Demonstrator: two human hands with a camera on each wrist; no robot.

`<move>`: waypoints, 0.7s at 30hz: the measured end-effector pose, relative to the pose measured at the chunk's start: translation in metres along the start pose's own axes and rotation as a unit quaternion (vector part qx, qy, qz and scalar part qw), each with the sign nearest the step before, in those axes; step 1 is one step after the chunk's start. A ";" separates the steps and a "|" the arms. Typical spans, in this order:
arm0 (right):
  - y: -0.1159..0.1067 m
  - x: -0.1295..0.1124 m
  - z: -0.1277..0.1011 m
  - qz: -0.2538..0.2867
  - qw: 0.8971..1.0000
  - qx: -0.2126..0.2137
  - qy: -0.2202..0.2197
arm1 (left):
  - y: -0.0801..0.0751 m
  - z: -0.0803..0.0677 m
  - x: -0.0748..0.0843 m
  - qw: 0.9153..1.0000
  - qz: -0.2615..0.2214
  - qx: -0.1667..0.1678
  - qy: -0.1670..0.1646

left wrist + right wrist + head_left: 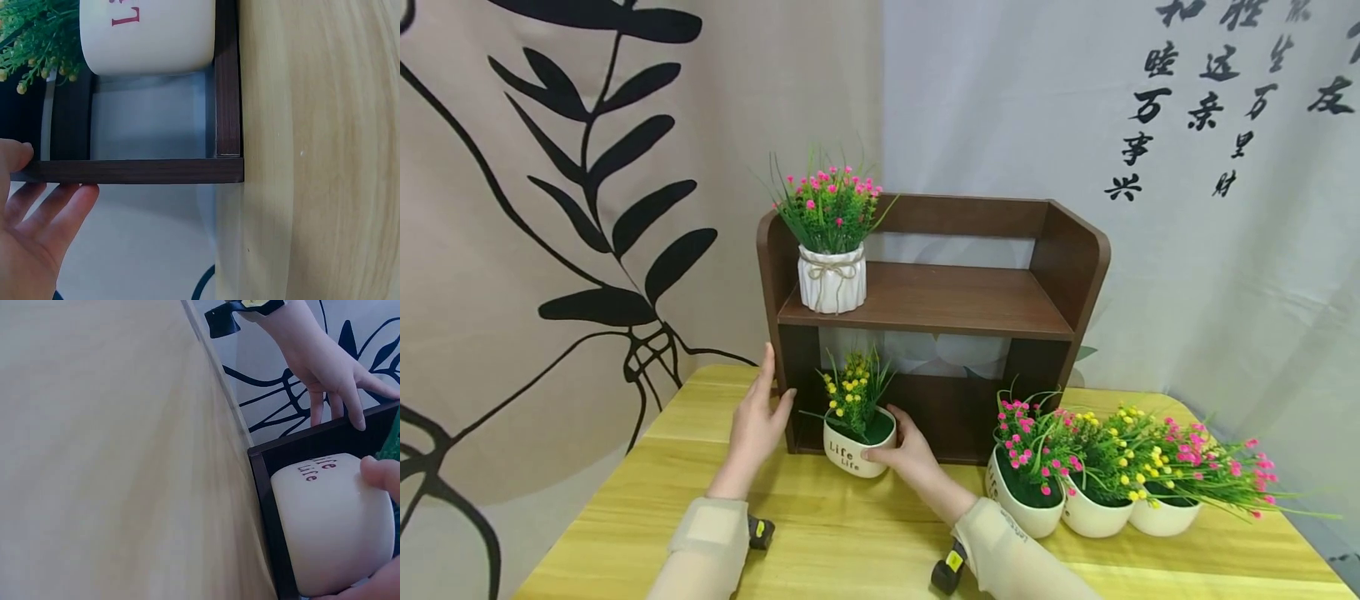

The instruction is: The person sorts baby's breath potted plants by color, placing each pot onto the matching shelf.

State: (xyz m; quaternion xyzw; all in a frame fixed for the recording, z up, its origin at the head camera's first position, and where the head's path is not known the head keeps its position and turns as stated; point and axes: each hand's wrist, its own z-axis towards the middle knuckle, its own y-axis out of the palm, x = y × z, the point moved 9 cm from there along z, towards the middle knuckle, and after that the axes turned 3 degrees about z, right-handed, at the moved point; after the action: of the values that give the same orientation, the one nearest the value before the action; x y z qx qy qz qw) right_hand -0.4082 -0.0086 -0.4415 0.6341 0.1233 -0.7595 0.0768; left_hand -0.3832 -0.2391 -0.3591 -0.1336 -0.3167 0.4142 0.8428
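A brown wooden two-tier shelf (955, 300) stands on the table. My left hand (757, 429) holds its left side panel (131, 172), thumb on the inner side and fingers along the outside. In my right hand (917, 458) is a cream flower pot (337, 525) lettered "Life", with yellow flowers (850, 392) and green grass. The thumb lies on the pot's front and the fingers reach round its far side. The pot is at the left opening of the lower tier, slightly tilted; whether its base touches the board I cannot tell.
A white pot (832, 279) tied with twine, with pink flowers, stands on the upper tier's left end. Right of the shelf, three cream pots, with a pink-flowered one (1026, 496) nearest, line the wood-grain table (820, 550). A printed curtain (970, 100) hangs behind.
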 end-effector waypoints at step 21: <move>-0.010 -0.012 0.018 0.031 0.998 0.046 0.035 | 0.001 0.000 0.001 1.000 0.002 -0.017 -0.013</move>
State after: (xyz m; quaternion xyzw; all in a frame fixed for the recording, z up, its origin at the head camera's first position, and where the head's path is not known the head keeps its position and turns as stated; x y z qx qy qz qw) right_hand -0.4257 -0.0051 -0.4258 0.6670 0.0708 -0.7386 0.0670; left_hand -0.3830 -0.2382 -0.3593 -0.1436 -0.3344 0.4119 0.8354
